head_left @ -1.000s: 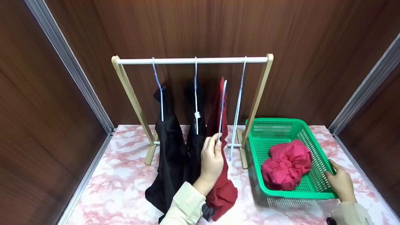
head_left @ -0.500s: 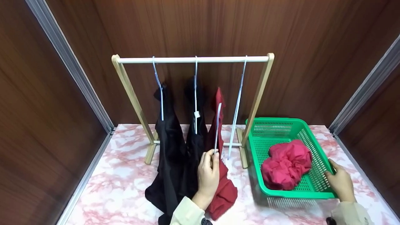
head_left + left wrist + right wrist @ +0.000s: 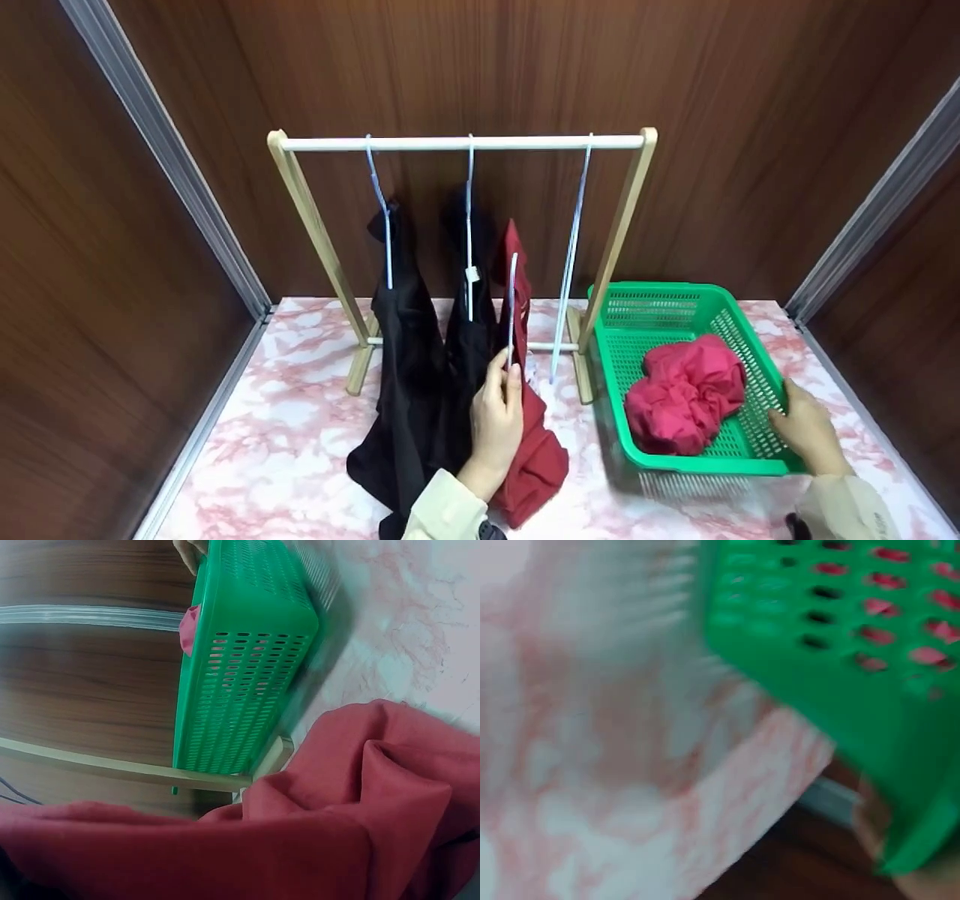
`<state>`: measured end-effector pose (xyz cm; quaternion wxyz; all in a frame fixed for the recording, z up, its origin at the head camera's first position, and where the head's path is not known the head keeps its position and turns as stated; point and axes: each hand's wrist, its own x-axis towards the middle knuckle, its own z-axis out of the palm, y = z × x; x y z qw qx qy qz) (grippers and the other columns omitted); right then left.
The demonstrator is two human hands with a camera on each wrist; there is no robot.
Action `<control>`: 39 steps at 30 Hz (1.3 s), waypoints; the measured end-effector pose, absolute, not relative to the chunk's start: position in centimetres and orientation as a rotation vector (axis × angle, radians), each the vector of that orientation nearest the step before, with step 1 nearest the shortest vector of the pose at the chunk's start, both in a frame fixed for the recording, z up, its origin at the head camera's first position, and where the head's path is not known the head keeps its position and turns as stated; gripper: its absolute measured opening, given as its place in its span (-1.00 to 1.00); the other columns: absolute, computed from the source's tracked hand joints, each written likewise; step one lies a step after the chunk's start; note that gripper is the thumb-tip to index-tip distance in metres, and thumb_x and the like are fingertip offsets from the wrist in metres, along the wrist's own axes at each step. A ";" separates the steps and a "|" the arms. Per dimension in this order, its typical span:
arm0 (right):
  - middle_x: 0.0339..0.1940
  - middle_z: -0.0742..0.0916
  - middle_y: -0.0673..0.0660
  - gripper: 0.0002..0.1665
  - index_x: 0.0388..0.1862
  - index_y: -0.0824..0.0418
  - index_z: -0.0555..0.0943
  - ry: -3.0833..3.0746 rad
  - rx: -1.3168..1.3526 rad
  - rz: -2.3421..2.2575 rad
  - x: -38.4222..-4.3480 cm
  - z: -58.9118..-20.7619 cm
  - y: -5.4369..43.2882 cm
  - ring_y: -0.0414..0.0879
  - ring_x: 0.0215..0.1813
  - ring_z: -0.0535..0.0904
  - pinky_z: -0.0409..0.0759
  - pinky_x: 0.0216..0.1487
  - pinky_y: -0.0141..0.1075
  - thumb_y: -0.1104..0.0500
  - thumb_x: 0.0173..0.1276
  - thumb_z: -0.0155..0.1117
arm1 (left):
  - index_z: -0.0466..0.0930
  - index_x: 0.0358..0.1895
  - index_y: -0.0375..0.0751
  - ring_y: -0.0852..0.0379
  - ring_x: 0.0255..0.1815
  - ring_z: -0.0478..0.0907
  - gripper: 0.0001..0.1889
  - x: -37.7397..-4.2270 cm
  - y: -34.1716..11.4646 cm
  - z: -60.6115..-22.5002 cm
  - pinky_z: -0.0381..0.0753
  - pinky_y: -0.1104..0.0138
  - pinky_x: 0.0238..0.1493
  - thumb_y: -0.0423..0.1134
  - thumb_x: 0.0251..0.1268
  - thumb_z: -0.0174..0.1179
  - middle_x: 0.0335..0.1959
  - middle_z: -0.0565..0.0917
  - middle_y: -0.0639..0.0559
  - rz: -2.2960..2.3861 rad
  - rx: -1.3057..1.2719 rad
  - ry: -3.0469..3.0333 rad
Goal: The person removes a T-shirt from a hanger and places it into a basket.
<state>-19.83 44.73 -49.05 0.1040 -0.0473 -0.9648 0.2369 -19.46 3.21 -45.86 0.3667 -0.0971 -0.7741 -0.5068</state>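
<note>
In the head view my left hand (image 3: 496,420) pinches a thin pale hanger (image 3: 512,300), seen almost edge-on below the rail. A dark red garment (image 3: 536,457) drapes beside and behind it, its lower end on the table; its folds fill the lower part of the left wrist view. How the cloth sits on the hanger is hidden. My right hand (image 3: 808,427) grips the right rim of a green plastic basket (image 3: 739,467), fingers outside and thumb over the edge. Inside the basket lies a bunched pinkish-red cloth (image 3: 686,397).
A small wooden rack (image 3: 322,240) with a white rail (image 3: 420,144) stands at the back. Two black garments (image 3: 409,360) hang from it on hangers, left of my left hand. A bare hanger (image 3: 571,255) hangs near its right post. Brown panels enclose the marbled table (image 3: 277,450).
My left hand has lowered the hanger and dark red garment away from rail height and shifted slightly left. The basket and right hand have moved only slightly left.
</note>
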 end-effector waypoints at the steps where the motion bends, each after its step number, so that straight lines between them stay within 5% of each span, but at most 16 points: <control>1: 0.15 0.33 0.75 -0.29 0.27 0.73 0.13 -2.781 -0.112 0.702 -20.1 -48.8 43.9 0.61 0.17 0.25 0.22 0.21 0.35 0.42 0.19 0.05 | 0.52 0.09 -0.26 0.30 -0.63 0.32 -0.73 -19.5 3.1 -45.9 0.38 0.49 -0.54 -0.33 0.37 0.08 -0.63 0.46 0.07 -1.317 -0.248 -1.999; 6: 0.02 0.56 0.60 -0.49 0.07 0.62 0.45 -2.445 0.133 0.797 -21.6 -47.4 37.6 0.49 0.11 0.41 0.32 0.16 0.19 0.59 0.06 0.08 | 0.52 0.05 -0.18 0.39 -0.69 0.17 -0.78 -19.5 2.7 -45.9 0.20 0.56 -0.62 -0.31 0.40 0.05 -0.73 0.34 0.09 -1.398 -0.245 -2.050; 13: -0.08 0.74 0.26 -0.60 -0.03 0.36 0.65 -2.469 0.414 0.908 -23.0 -45.7 28.7 0.14 0.00 0.61 0.48 0.06 -0.41 0.55 0.12 0.20 | 0.50 -0.03 -0.16 0.32 -0.61 0.40 -0.84 -19.5 2.9 -45.9 0.39 0.51 -0.55 -0.30 0.46 -0.04 -0.61 0.57 -0.02 -1.436 -0.281 -2.081; 20: -0.18 0.76 0.29 -0.68 0.07 0.38 0.55 -2.718 0.725 1.015 -25.5 -45.1 22.6 0.03 -0.21 0.69 0.64 -0.22 -0.29 0.37 0.36 0.12 | 0.50 -0.05 -0.14 0.35 -0.63 0.33 -0.85 -19.4 3.2 -46.2 0.37 0.49 -0.56 -0.30 0.47 -0.05 -0.67 0.45 0.06 -1.408 -0.273 -2.113; 24: -0.18 0.73 0.34 -0.41 0.33 0.36 0.32 -2.720 0.769 0.992 -26.7 -45.0 20.6 0.04 -0.31 0.65 0.56 -0.29 -0.25 0.42 0.30 0.12 | 0.49 -0.08 -0.13 0.36 -0.61 0.34 -0.87 -19.3 3.3 -46.5 0.39 0.50 -0.54 -0.30 0.46 -0.05 -0.68 0.44 0.09 -1.389 -0.278 -2.117; 30: 0.22 0.55 0.37 -0.13 0.50 0.39 0.00 -2.560 0.760 1.103 -28.2 -44.9 19.1 0.16 0.11 0.58 0.51 0.12 0.01 0.44 0.27 0.16 | 0.47 -0.15 -0.13 0.34 -0.61 0.35 -0.90 -19.2 3.4 -47.0 0.37 0.51 -0.54 -0.33 0.45 -0.05 -0.66 0.45 0.07 -1.368 -0.308 -2.109; 35: 0.24 0.55 0.36 -0.20 0.45 0.42 0.12 -2.410 0.810 1.178 -28.7 -44.9 19.2 0.12 0.19 0.52 0.47 0.23 -0.17 0.46 0.26 0.20 | 0.46 -0.18 -0.15 0.28 -0.58 0.41 -0.91 -18.9 3.6 -47.5 0.44 0.45 -0.51 -0.32 0.45 -0.06 -0.65 0.49 0.05 -1.395 -0.332 -2.171; 39: 0.13 0.62 0.35 -0.43 0.29 0.44 0.37 -2.379 0.875 1.252 -28.7 -44.8 19.4 -0.12 -0.04 0.59 0.50 0.07 -0.43 0.47 0.27 0.16 | 0.45 -0.18 -0.13 0.23 -0.56 0.47 -0.90 -18.7 3.8 -47.8 0.50 0.38 -0.48 -0.27 0.46 -0.07 -0.65 0.54 0.04 -1.422 -0.352 -2.267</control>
